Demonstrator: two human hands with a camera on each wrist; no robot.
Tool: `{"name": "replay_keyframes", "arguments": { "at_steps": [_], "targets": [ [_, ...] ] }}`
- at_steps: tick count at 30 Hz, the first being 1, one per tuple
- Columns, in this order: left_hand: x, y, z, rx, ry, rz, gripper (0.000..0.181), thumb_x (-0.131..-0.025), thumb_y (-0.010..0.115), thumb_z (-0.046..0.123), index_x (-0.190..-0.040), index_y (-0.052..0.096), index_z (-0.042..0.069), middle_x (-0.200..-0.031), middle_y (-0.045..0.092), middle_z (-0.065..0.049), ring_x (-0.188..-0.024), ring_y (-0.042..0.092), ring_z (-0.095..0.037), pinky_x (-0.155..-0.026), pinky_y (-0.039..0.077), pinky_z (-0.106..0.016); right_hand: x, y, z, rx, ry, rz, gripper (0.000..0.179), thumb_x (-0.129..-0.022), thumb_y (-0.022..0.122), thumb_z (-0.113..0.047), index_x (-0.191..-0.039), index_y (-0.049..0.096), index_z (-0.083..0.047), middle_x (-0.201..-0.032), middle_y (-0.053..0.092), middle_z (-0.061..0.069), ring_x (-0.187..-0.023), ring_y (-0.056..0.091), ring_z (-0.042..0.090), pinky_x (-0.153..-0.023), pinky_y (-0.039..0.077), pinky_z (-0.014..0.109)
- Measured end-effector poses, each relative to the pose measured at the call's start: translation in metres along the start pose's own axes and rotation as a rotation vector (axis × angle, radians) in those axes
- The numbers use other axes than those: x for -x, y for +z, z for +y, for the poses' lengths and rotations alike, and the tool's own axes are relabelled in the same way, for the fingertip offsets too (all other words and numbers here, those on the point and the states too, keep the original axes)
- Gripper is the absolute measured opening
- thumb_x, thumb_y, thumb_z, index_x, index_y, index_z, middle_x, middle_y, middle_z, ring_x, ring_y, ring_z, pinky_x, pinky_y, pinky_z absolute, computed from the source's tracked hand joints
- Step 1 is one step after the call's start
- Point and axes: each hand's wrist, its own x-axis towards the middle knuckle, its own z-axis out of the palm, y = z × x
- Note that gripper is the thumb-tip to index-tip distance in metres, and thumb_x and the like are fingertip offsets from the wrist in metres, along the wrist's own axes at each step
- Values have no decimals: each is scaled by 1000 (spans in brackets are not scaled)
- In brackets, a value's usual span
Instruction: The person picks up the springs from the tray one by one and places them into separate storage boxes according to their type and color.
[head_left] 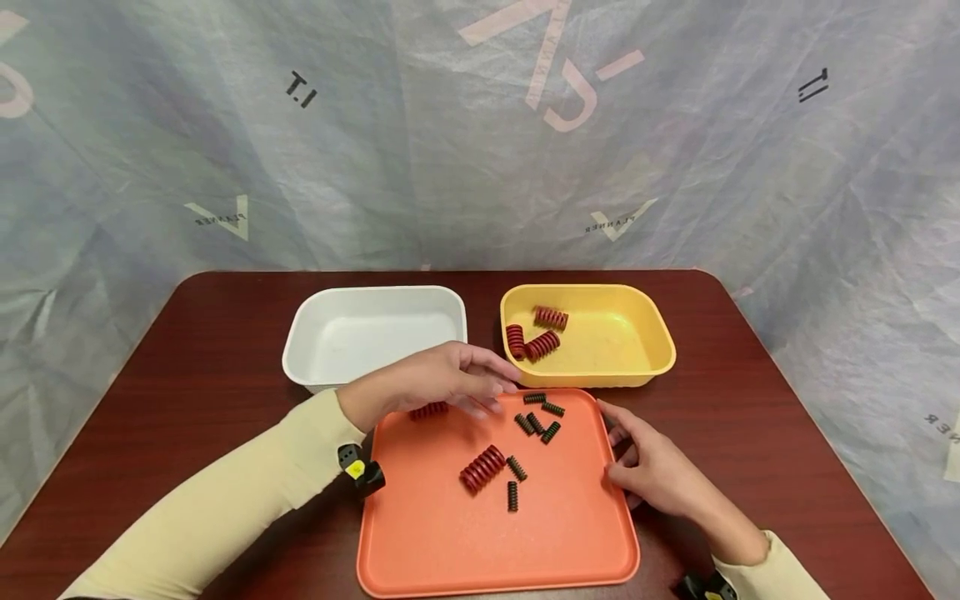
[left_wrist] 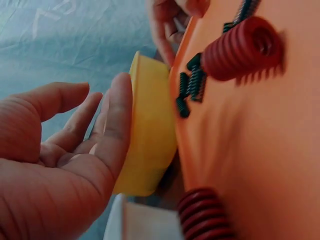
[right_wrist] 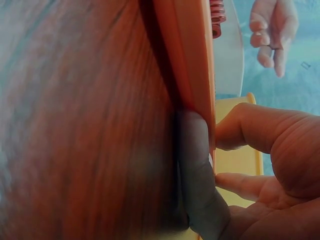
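An orange tray [head_left: 435, 533] lies before me. My left hand [head_left: 450, 379] is above its far left part with fingers loosely extended and nothing held. In the left wrist view, that hand [left_wrist: 75, 150] has its thumb apart from the fingers. My right hand [head_left: 652, 467] grips the tray's right rim, one finger [right_wrist: 195, 145] against its outer side. On the tray are a thick red coil spring [head_left: 482, 468], a second red spring [head_left: 430, 410] partly behind my left hand, and several small dark green springs, such as one spring [head_left: 513, 497] near the middle.
Behind the tray stand a white bin [head_left: 300, 354] at left and a yellow bin [head_left: 615, 354] at right holding three red springs, one of them a spring [head_left: 551, 317] lying apart. Dark wood tabletop [head_left: 750, 400] surrounds everything; a printed grey sheet [head_left: 480, 183] hangs behind.
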Motion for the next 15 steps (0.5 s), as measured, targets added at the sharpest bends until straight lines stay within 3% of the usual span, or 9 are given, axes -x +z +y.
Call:
{"name": "replay_keyframes", "arguments": {
  "at_steps": [7,15],
  "targets": [
    [-10,12,-16,43,-11,-18,42,-102,61,1,-143,55,-6,-143,56,-25,-122,60,-46,-97,58,-50,1,1,1,2,-1,0,85,-87,66,8,-162,27,-7,-114,51,23,-75,68,27,-46,61,40],
    [-21,19,-27,6,-36,24,43,-100,63,1,-143,57,-2,-142,59,-20,-113,66,-38,-90,62,-44,-1,-1,-1,-4,-3,-2,86,-87,66,8,-162,26,-6,-114,52,22,-74,69,27,-45,60,41]
  ]
}}
